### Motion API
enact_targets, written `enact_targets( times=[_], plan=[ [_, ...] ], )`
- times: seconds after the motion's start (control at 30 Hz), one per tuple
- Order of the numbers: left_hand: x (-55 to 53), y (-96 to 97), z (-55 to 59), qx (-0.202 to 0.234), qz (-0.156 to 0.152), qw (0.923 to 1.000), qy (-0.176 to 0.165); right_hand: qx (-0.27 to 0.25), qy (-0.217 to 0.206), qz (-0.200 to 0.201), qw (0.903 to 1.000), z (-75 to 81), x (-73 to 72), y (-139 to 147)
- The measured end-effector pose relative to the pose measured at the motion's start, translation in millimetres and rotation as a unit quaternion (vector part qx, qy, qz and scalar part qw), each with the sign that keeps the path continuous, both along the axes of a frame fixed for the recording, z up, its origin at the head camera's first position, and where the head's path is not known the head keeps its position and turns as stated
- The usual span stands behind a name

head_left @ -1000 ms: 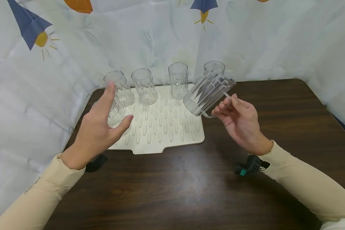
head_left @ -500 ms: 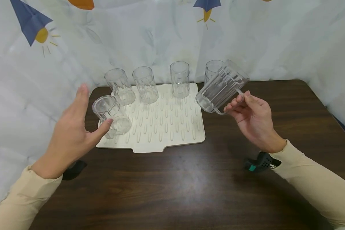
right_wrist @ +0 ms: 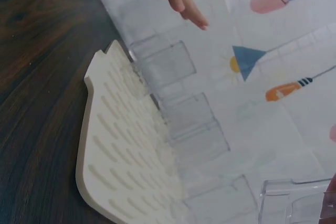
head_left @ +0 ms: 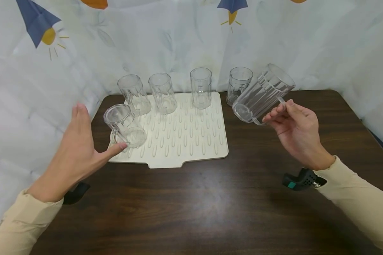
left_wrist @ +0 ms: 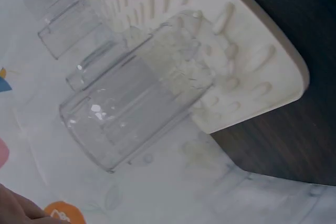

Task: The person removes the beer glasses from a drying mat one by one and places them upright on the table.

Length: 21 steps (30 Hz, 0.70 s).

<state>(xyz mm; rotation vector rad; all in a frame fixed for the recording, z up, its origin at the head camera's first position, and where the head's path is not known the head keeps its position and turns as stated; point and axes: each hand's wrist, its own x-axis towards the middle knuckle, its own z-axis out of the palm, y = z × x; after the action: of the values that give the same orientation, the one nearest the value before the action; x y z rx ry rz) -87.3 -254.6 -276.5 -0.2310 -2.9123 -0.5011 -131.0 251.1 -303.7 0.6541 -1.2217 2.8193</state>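
My right hand (head_left: pixel 298 131) pinches the handle of a clear beer mug (head_left: pixel 263 94) and holds it tilted above the table, right of a cream drying mat (head_left: pixel 185 141). A corner of that mug (right_wrist: pixel 294 203) shows at the lower right of the right wrist view. My left hand (head_left: pixel 73 152) is raised with straight fingers and the thumb spread, left of a clear mug (head_left: pixel 124 124) standing on the mat's front left corner. In the left wrist view that mug (left_wrist: pixel 126 103) is apart from the fingers (left_wrist: pixel 16 208).
Along the mat's back edge stand clear mugs: one at the left (head_left: pixel 135 95), another (head_left: pixel 162 94) beside it, and a third (head_left: pixel 201 88) further right. One more mug (head_left: pixel 237 85) stands on the dark table (head_left: pixel 191 205) just past the mat. A patterned curtain (head_left: pixel 178 35) hangs behind.
My right hand has carried the tilted mug to the right, away from the mat. My left hand has drawn back left and down from the front left mug, which now shows fully.
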Motion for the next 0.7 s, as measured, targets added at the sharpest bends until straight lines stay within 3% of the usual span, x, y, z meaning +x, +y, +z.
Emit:
enact_targets(
  times=[0.1, 0.2, 0.7],
  plan=[
    [-2.9, -5.3, -7.3, -0.007, 0.003, 0.9999, -0.012, -0.041, 0.006, 0.028, 0.9987, -2.0, -1.5, 6],
    [-4.6, -9.1, -12.9, -0.017, 0.005, 0.9997, -0.016, -0.051, 0.007, 0.032, 0.9982, -3.3, -1.8, 12],
    [-8.0, -21.5, -46.8, -0.05, 0.008, 0.9974, -0.05, -0.055, 0.01, 0.004, 0.9984, -4.6, 0.1, 36]
  ],
)
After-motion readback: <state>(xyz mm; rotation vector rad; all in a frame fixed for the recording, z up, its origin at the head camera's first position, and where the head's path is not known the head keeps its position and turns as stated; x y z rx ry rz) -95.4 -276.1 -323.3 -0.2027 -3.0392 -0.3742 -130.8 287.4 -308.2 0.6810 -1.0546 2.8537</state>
